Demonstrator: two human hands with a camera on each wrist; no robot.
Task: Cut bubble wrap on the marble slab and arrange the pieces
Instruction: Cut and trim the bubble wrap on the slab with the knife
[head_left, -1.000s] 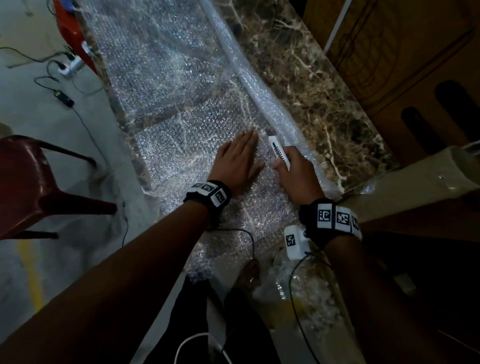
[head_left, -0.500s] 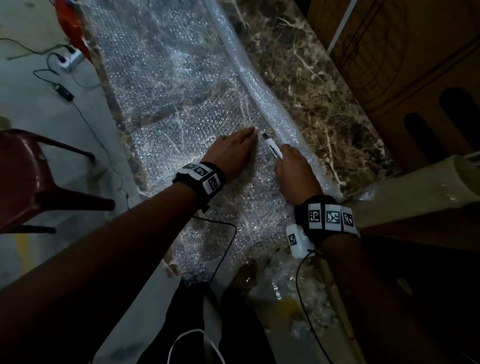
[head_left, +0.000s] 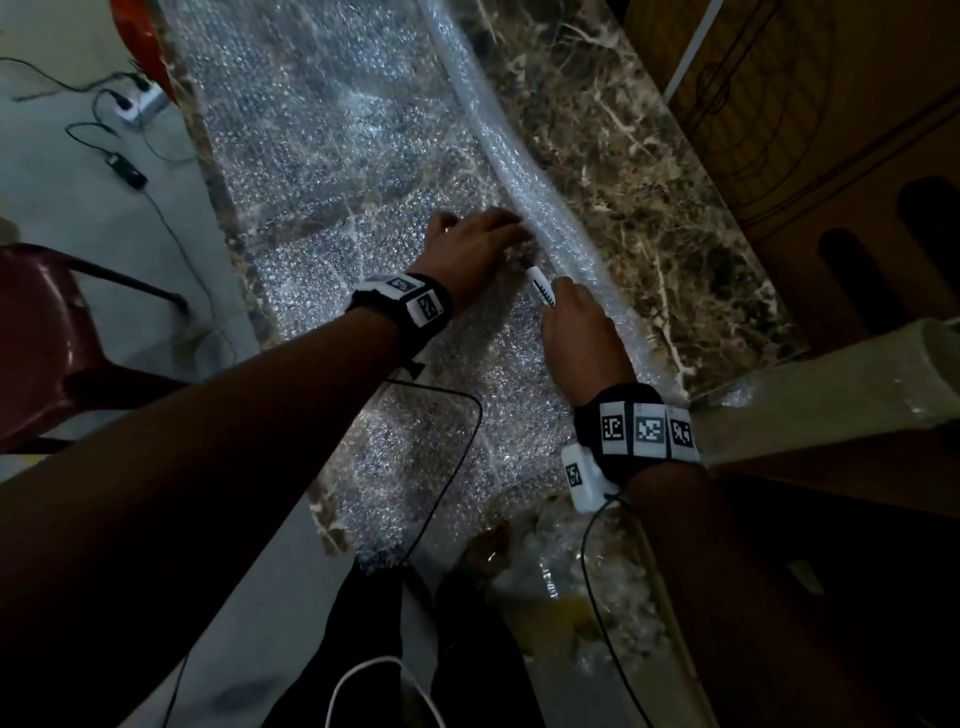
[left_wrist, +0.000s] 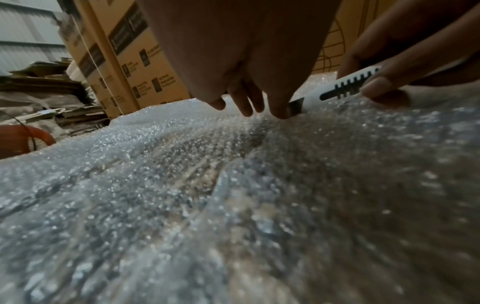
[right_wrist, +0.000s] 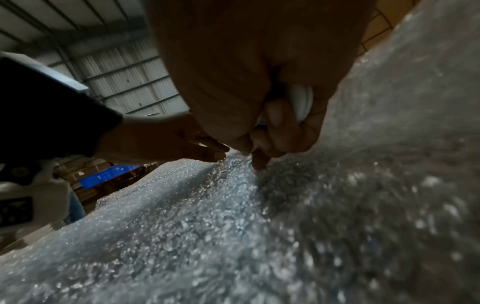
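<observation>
Clear bubble wrap (head_left: 337, 156) lies spread over the brown marble slab (head_left: 649, 171), with a raised fold (head_left: 524, 176) running along its right side. My left hand (head_left: 475, 244) arches over the wrap beside that fold, its fingertips (left_wrist: 244, 107) pressing down on the sheet (left_wrist: 182, 185). Just to its right, my right hand (head_left: 571, 332) grips a white utility knife (head_left: 540, 287). The knife (left_wrist: 337, 88) tips down into the wrap next to the left fingertips; its blade tip is hidden. The right wrist view shows the knife's white handle (right_wrist: 301, 102) inside my curled fingers, above the wrap (right_wrist: 207, 226).
A dark red chair (head_left: 62, 332) stands on the floor to the left, near cables and a power strip (head_left: 137, 104). Cardboard boxes (head_left: 805, 104) rise along the slab's right side. A beige roll (head_left: 831, 384) lies at the slab's near right corner. A black cable (head_left: 452, 467) hangs from my left wrist.
My left hand has slid forward and right to the fold and risen from flat onto its fingertips. The right hand and knife have moved forward along the wrap.
</observation>
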